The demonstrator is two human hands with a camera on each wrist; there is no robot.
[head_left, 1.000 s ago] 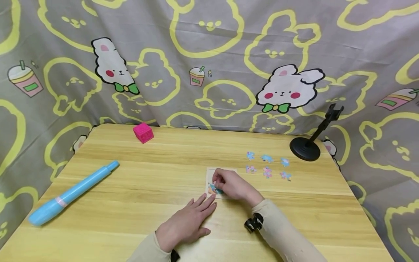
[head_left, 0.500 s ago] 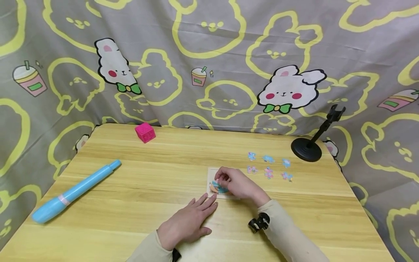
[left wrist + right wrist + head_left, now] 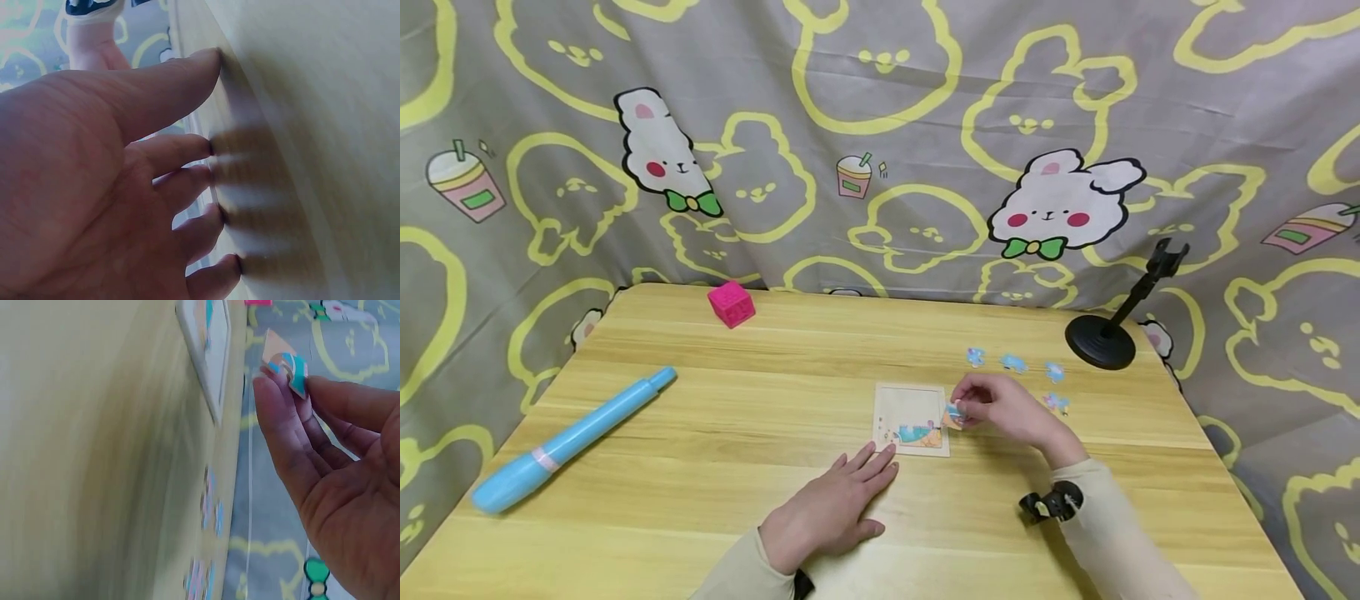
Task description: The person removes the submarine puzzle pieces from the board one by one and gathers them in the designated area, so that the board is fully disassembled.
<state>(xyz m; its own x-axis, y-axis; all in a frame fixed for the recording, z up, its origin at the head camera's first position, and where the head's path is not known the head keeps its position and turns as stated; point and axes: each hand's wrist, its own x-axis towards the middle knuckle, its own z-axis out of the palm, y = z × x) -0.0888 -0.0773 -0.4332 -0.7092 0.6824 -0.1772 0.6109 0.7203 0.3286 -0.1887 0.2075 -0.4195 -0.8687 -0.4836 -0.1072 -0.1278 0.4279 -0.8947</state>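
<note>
My right hand (image 3: 1015,414) pinches an orange and teal jigsaw piece (image 3: 954,415) between thumb and fingers, at the right edge of a pale puzzle tray (image 3: 910,398). The right wrist view shows this piece (image 3: 296,375) tilted at the fingertips, off the table. Joined teal and orange pieces (image 3: 917,435) lie along the tray's lower right; its lower left corner and upper part are bare board. With fingers spread, my left hand (image 3: 829,510) rests on the table, fingertips at the tray's lower left edge. In the left wrist view the left hand (image 3: 81,181) holds nothing.
Loose blue and pink jigsaw pieces (image 3: 1013,363) lie right of the tray, some hidden behind my right hand. A black stand (image 3: 1101,340) is at the back right, a pink cube (image 3: 731,304) at the back left. A long blue tube-like object (image 3: 576,437) lies left.
My right hand has moved right from over the tray, taking the orange and teal jigsaw piece out of the lower left corner. My left hand has stayed in place.
</note>
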